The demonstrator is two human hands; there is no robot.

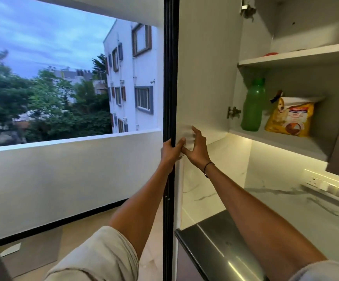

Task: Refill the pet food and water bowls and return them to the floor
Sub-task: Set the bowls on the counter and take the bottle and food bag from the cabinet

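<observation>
An upper cabinet stands with its door [203, 67] swung wide. My left hand [171, 150] grips the door's lower corner edge, thumb on the inner face. My right hand [197, 148] rests flat against the door's inner face with fingers spread, holding nothing. On the cabinet's lower shelf [278, 141] stands a green plastic bottle [252, 105], and right of it a yellow pet food bag [291, 117] with a puppy picture, clipped at the top. No bowls are in view.
A marble counter [298, 205] lies below the cabinet, with a dark steel surface [215, 246] at its near edge and wall switches [330, 186] at right. A small red item [270, 54] sits on the upper shelf. At left, a balcony wall [73, 177] and buildings beyond.
</observation>
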